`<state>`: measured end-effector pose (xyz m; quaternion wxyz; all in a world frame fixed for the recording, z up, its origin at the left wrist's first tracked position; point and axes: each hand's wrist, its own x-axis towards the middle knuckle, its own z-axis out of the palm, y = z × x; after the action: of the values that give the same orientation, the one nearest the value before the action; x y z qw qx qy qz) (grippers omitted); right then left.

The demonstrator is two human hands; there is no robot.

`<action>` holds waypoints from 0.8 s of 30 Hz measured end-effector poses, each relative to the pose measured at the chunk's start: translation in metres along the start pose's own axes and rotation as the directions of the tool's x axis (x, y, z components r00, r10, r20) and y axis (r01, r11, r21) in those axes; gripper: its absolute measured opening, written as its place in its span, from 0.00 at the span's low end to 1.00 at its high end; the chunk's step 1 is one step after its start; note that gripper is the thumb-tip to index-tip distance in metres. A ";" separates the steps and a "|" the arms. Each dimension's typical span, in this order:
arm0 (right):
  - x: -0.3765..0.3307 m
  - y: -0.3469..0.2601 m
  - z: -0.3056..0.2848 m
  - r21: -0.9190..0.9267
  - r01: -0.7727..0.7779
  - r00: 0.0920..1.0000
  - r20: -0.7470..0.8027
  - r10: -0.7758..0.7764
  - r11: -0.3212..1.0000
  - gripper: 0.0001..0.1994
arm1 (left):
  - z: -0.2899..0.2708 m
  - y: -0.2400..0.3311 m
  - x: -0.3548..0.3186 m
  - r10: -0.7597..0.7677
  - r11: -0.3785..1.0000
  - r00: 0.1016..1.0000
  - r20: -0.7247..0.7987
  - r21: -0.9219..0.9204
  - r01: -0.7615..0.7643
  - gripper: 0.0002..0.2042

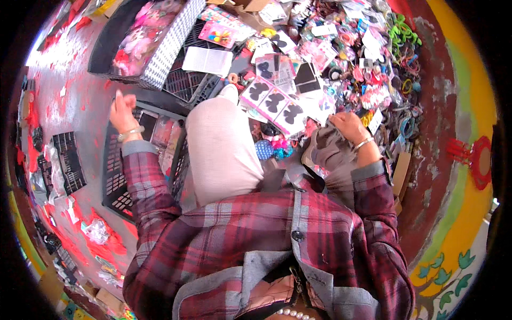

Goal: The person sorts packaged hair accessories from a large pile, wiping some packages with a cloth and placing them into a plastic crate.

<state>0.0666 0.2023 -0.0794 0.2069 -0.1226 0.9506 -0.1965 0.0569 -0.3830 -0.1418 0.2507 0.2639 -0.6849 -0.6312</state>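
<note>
Two bare hands work apart: my left hand (124,113) is at the far left corner of a black crate (114,184), my right hand (349,129) at a grey-brown cloth (326,143). The left fingers are loosely parted, with nothing visible between them; the right fingertips meet the cloth, but I cannot tell whether they pinch it. From my left hand, the crate stretches back toward me and slightly right, its long axis running away from my body. My right hand is the nearer to the card of black bows (274,104), which lies on the heap of hair accessories (349,69), left of that hand. The card's long axis slants from upper left to lower right, the lower end toward the cloth.
</note>
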 end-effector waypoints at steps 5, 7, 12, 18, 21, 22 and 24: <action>-0.019 0.014 -0.016 -0.236 0.131 0.986 0.133 -0.102 0.963 0.13 | 0.151 0.144 -0.039 0.411 0.767 0.621 0.668 0.114 -0.631 0.13; -0.020 0.007 -0.006 -0.218 -0.146 0.972 0.148 0.180 0.965 0.17 | 0.221 0.154 -0.055 0.360 0.648 0.323 0.875 0.014 -0.761 0.13; -0.027 -0.011 0.016 -0.281 0.157 0.970 0.225 -0.093 0.947 0.13 | 0.359 0.047 -0.120 -0.244 0.505 0.228 0.942 0.325 -0.800 0.15; -0.042 -0.023 -0.010 -0.258 0.124 0.990 0.099 -0.102 0.958 0.11 | 0.302 -0.276 -0.207 -0.865 0.458 0.238 0.441 0.502 0.733 0.08; -0.048 -0.024 -0.011 -0.267 0.098 0.994 0.074 -0.081 0.959 0.09 | 0.306 -0.268 -0.253 -0.988 0.107 0.061 0.139 0.349 0.931 0.14; -0.049 -0.025 -0.012 -0.273 0.123 0.992 0.074 -0.106 0.954 0.08 | 0.308 -0.267 -0.257 -0.993 0.085 0.051 0.107 0.339 0.937 0.18; -0.050 -0.029 -0.016 -0.196 0.123 0.992 0.034 -0.119 0.973 0.08 | 0.312 -0.275 -0.252 -0.991 0.106 0.060 0.120 0.418 0.902 0.17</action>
<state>0.1086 0.1970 -0.0361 0.1919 -0.2023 0.9538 -0.1121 0.0433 -0.0014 -0.4427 -0.3966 0.5496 -0.4397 -0.5893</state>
